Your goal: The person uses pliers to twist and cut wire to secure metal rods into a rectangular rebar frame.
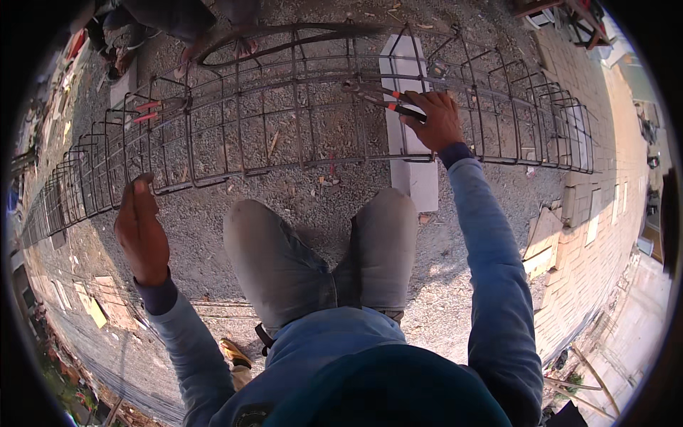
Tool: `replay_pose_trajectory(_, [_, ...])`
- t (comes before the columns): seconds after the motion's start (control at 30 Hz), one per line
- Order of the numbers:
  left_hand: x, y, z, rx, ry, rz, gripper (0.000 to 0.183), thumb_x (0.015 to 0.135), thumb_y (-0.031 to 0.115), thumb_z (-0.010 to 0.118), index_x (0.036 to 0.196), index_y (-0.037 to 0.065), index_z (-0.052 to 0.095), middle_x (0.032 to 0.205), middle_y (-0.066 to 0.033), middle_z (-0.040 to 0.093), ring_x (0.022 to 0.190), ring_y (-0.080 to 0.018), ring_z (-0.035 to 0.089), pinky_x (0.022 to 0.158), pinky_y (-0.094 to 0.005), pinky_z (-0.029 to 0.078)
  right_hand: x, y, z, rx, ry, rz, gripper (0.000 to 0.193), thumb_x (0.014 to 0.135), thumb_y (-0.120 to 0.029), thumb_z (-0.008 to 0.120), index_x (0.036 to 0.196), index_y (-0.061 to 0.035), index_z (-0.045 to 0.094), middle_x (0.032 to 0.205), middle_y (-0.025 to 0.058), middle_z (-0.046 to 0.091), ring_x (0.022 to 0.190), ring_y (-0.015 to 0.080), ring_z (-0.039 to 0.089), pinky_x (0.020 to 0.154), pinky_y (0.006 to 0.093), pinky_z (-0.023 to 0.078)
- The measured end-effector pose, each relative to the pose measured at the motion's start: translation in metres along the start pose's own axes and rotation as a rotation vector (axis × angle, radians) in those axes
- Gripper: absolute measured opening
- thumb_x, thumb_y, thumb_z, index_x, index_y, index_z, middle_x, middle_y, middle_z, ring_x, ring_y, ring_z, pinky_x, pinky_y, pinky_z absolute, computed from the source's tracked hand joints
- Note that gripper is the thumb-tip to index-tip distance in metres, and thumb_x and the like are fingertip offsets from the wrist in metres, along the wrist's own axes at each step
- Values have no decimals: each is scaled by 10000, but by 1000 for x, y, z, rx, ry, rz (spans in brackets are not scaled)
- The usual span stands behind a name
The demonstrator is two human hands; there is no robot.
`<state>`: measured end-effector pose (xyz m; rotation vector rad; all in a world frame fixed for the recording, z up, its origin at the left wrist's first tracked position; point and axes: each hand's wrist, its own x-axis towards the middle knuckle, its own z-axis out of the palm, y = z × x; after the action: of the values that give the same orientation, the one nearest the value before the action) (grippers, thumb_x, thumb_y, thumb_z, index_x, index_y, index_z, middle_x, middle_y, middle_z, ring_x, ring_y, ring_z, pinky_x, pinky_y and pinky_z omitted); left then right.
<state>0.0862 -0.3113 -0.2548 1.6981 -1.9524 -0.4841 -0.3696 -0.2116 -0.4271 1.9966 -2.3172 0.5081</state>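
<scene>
A long cage of steel reinforcing bars (299,121) stretches across in front of my knees. My right hand (440,122) grips pincers (398,103) with black handles and orange marks. Their jaws are at a bar near the cage's middle; whether they bite on wire is too small to tell. My left hand (142,231) is at the cage's near lower bar on the left, thumb and fingers pressed together. Anything between those fingertips is hidden. Farther left, a second pair of pincers (160,109) with red handles is at the cage bars.
A pale slab (425,186) lies under the cage. At the far left are a co-worker's hand (247,47) and dark clothing, beside a dark curved strand (284,44). Gravel (313,196) covers the ground; paving (590,206) runs along the right. A shoe (233,351) shows behind me.
</scene>
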Motion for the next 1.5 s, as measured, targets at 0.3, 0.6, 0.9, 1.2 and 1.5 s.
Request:
replay_pose_trajectory(0.3, [-54, -2, 60, -53, 5, 115, 373, 989, 309, 401, 1065, 42, 651, 625, 2, 462, 560, -84, 394, 514, -270, 319, -13, 5, 34, 29, 189, -52, 508, 765, -399, 700, 1226, -221, 585, 1045, 28, 603, 1037, 275, 508, 946, 445, 354])
replay_pose_trajectory(0.6, [-76, 97, -2, -401, -246, 100, 459, 991, 375, 362, 1058, 9, 632, 634, -8, 538, 442, -21, 349, 412, -183, 232, -24, -1, 26, -127, 386, -132, 478, 811, -405, 643, 1223, -170, 583, 1068, 89, 604, 1054, 275, 515, 950, 461, 357])
replay_pose_trajectory(0.9, [-101, 150, 50, -1730, -539, 164, 525, 1023, 396, 222, 1262, -5, 463, 654, -33, 458, 411, -72, 341, 363, -199, 306, -77, -210, -91, 1398, 243, -348, 501, 963, -372, 447, 1244, 40, 497, 1095, 175, 571, 1028, 265, 553, 894, 371, 419])
replay_pose_trajectory(1.2, [-102, 177, 87, -1719, -478, 127, 476, 1015, 410, 295, 1174, 26, 528, 567, 40, 308, 420, -37, 211, 359, -193, 199, -151, -187, -101, 1741, -194, 78, 322, 981, -280, 462, 888, -1, 591, 691, 63, 536, 630, 154, 511, 605, 306, 427])
replay_pose_trajectory(1.5, [-96, 134, 98, -1770, -639, 267, 469, 1024, 383, 275, 1189, 30, 536, 505, 39, 229, 394, -45, 146, 342, -214, 172, -180, -145, -117, 860, 319, -127, 115, 869, -175, 635, 873, -60, 632, 716, 101, 574, 651, 274, 587, 556, 365, 450])
